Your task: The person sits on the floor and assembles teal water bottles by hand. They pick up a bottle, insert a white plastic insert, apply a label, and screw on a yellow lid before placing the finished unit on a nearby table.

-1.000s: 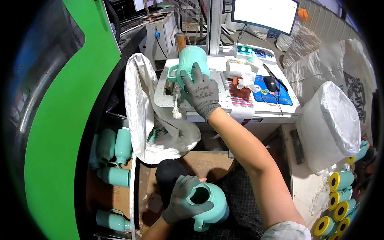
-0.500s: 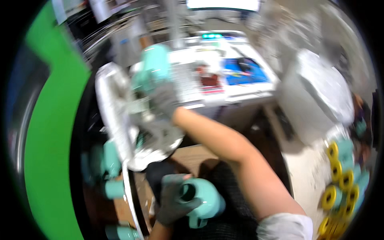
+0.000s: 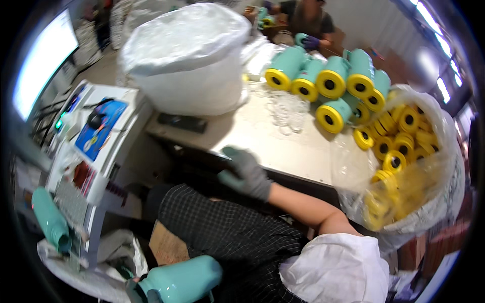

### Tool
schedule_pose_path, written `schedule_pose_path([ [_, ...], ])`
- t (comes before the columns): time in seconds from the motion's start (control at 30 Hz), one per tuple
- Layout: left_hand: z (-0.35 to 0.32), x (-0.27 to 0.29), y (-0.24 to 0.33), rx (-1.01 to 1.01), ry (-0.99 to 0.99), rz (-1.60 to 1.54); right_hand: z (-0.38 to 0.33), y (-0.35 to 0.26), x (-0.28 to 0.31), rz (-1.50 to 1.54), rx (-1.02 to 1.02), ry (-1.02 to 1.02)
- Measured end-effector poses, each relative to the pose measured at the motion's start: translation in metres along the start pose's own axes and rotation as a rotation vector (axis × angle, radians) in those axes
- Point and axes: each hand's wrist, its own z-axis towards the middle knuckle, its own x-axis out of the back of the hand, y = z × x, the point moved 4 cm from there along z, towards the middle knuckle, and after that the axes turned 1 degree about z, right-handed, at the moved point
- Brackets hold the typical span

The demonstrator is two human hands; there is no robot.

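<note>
At the bottom edge, my left hand [image 3: 135, 292], in a grey glove and mostly cut off, grips the neck end of a teal jug [image 3: 184, 279] lying tilted across my lap. My right hand [image 3: 249, 177], also gloved, is stretched out by the front edge of the table. Its fingers are apart with nothing between them. Another teal jug [image 3: 49, 216] leans, mouth downward, at the left beside the keyboard. Several teal jugs with yellow bases [image 3: 331, 83] lie stacked at the far right of the table, beyond my right hand.
A large white sack [image 3: 187, 65] stands on the table [image 3: 247, 136]. Clear rings [image 3: 288, 113] lie near the jugs. To the right, a plastic bag [image 3: 444, 171] holds yellow ring-shaped parts [image 3: 394, 161]. Another person [image 3: 308, 20] works behind. A bright screen [image 3: 45, 65] is at left.
The view has swung to the right. My right hand has let go of the jug at the left and moved over to the table edge. My left hand still holds its jug.
</note>
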Motion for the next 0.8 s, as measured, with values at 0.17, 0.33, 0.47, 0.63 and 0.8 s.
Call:
schedule_pose_path([
  [0.17,0.025,-0.006,-0.004,0.026,0.027,-0.006,-0.104,0.185,0.205,-0.335,-0.522,0.673],
  [0.33,0.054,0.031,-0.018,-0.02,0.107,-0.252,-0.198,0.312,0.334,-0.977,-0.92,0.29],
  [0.47,0.074,0.024,0.069,-0.094,-0.092,0.399,-0.292,0.305,0.382,-1.48,-1.165,-0.079],
  [0.63,0.029,0.043,0.053,0.0,0.23,0.115,-0.279,0.278,0.384,-1.369,-1.149,-0.168],
  [0.8,0.004,0.033,-0.086,0.201,0.369,-0.673,-0.232,0.203,0.342,-1.185,-0.464,0.197],
])
